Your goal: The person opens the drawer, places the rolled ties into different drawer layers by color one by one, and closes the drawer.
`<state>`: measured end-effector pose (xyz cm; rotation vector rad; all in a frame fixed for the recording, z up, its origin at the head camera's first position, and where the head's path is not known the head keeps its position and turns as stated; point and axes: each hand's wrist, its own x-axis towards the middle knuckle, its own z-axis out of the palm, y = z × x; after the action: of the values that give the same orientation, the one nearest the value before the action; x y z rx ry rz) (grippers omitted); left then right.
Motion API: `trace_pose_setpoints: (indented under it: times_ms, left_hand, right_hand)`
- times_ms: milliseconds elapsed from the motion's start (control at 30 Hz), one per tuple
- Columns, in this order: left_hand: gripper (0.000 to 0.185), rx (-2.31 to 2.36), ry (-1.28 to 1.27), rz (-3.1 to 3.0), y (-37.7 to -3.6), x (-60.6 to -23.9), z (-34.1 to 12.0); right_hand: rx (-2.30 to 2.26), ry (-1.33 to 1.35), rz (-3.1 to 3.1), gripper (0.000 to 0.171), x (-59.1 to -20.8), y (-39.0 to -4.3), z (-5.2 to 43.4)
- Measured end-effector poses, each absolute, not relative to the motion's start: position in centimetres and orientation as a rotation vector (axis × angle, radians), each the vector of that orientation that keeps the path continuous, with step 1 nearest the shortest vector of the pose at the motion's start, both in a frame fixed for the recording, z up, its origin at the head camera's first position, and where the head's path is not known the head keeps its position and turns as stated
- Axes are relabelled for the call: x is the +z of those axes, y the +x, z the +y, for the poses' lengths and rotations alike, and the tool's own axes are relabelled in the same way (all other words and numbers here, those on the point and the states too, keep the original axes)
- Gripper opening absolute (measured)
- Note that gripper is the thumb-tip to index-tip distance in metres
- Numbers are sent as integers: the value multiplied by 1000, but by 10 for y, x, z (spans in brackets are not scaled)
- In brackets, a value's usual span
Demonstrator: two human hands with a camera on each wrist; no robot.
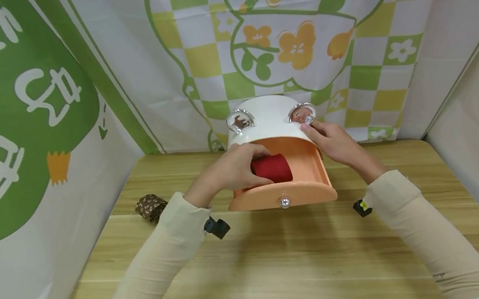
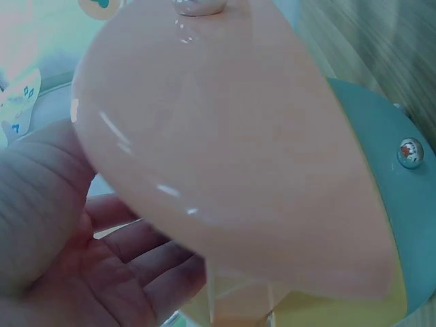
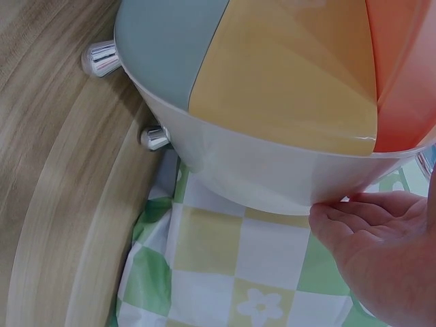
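A small white cabinet with a rounded top and two chrome rings stands at the back of the table. Its orange top drawer is pulled out. Inside it, my left hand holds a rolled red cloth, thumb toward the drawer front and fingers on the far side. That cloth is out of sight in the left wrist view, behind the drawer front. My right hand touches the cabinet's right side near the ring; its fingertips meet the white shell in the right wrist view.
Left of the cabinet, a brown flower-patterned cloth bundle lies on the wooden table. Below the orange drawer are a yellow drawer and a blue-green one. Printed fabric hangs right behind the cabinet.
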<state>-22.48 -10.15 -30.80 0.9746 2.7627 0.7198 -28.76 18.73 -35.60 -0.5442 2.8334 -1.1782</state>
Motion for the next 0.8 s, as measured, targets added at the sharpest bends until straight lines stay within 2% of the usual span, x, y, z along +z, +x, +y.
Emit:
trace_pose_setpoints:
  times_ms: [433,633,800]
  left_hand:
    - [54,926,802,2811,-215,-284,-118]
    - [38,1061,715,2887,-204,-270,-124]
    - [20,1106,764,3022,-189,-265,-126]
  right_hand:
    - [-1163,-576,2848,75,-358,-290,188]
    - [-1165,-562,2830,77,-357,-290,189]
    - [-1167,-565,2835,76,-358,-290,189]
